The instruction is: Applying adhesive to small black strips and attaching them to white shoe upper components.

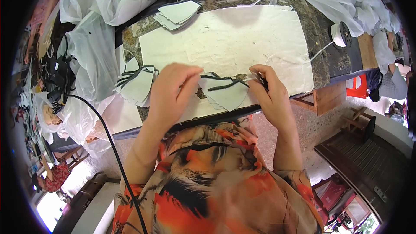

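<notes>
Just in front of me lies a small stack of pale grey-white cut pieces with narrow black edging along their upper sides. My left hand is at its left end, thumb and fingertips pressed together beside the black edging; whatever they pinch is too small to name. Around the right end of the stack, my right hand has its thumb and forefinger curled in. A dark bit shows among those fingers, and something thin and white is at the tips. Left of my left hand rests another black-edged stack of pieces, fanned out.
A worn white sheet covers the tabletop. At its far left sits another stack of pieces. A spool of white tape stands at right, its tail running onto the sheet. Plastic sheeting is heaped around; a black cable crosses at left.
</notes>
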A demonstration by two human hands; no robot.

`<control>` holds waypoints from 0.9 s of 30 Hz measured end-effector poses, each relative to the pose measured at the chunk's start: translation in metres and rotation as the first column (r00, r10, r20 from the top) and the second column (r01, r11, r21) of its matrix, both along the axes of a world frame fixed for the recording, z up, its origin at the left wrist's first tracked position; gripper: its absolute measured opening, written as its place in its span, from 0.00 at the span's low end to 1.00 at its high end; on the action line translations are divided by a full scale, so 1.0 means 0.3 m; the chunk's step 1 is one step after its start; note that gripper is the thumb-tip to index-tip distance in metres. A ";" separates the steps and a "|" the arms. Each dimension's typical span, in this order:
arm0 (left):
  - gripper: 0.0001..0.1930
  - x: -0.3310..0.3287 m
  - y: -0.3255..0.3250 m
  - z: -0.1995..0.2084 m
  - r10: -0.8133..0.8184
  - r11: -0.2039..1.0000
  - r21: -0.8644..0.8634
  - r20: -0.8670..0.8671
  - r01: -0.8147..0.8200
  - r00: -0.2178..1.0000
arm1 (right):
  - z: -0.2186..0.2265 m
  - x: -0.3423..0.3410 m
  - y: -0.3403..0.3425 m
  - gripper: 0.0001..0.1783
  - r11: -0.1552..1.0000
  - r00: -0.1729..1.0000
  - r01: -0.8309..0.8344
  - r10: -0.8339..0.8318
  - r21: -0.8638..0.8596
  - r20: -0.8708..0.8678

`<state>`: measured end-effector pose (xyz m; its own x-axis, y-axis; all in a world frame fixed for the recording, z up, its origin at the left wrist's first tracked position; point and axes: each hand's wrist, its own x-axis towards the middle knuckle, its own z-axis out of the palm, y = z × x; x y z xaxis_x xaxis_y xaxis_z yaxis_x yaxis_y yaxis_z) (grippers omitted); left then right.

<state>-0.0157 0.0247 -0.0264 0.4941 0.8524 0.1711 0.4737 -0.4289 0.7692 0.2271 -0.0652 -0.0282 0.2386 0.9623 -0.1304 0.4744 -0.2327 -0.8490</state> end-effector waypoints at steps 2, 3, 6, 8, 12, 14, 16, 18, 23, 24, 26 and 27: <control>0.08 -0.019 -0.049 0.014 -0.030 0.999 -0.031 -0.005 0.030 1.000 | 0.031 0.003 -0.006 0.14 0.996 0.991 -0.081 0.077 -0.026 -0.111; 0.09 -0.017 -0.074 0.021 0.016 0.963 -0.271 0.083 0.007 0.996 | 0.040 -0.001 -0.008 0.14 0.996 0.991 -0.082 0.079 -0.027 -0.110; 0.13 0.023 -0.098 0.036 0.126 0.777 -0.628 0.240 0.054 0.963 | 0.058 -0.018 -0.009 0.12 0.970 0.960 -0.241 0.240 0.007 -0.142; 0.20 0.051 -0.104 0.053 0.241 0.539 -0.819 0.372 0.195 0.896 | 0.065 -0.034 -0.006 0.10 0.946 0.939 -0.315 0.323 0.077 -0.116; 0.24 0.067 -0.091 0.060 0.124 0.564 -0.783 0.393 0.261 0.911 | 0.053 -0.046 -0.009 0.09 0.943 0.938 -0.327 0.333 0.067 -0.100; 0.18 0.072 -0.088 0.050 0.268 0.443 -0.871 0.357 0.214 0.895 | 0.057 -0.048 -0.009 0.08 0.946 0.936 -0.317 0.323 0.069 -0.137; 0.14 0.042 -0.088 0.021 0.216 0.451 -0.870 0.323 0.199 0.922 | 0.050 -0.052 -0.011 0.08 0.943 0.935 -0.325 0.331 0.067 -0.126; 0.10 0.031 -0.101 0.007 0.166 0.459 -0.869 0.288 0.184 0.943 | 0.049 -0.051 -0.017 0.07 0.940 0.933 -0.335 0.341 0.064 -0.115; 0.07 0.008 -0.182 0.018 -0.002 0.856 -0.516 0.063 0.034 0.998 | 0.040 -0.061 -0.027 0.06 0.964 0.930 -0.263 0.241 -0.045 -0.277; 0.07 0.007 -0.196 0.007 -0.001 0.856 -0.516 0.062 0.033 0.998 | 0.040 -0.071 -0.025 0.06 0.963 0.930 -0.265 0.242 -0.045 -0.278; 0.11 0.009 -0.229 -0.046 -0.154 0.980 0.106 -0.143 0.170 0.978 | 0.042 -0.091 -0.015 0.06 0.967 0.910 -0.214 0.145 -0.140 -0.388; 0.16 -0.003 -0.243 -0.067 -0.188 0.976 0.069 -0.205 0.206 0.961 | 0.047 -0.096 -0.011 0.06 0.966 0.909 -0.217 0.147 -0.142 -0.389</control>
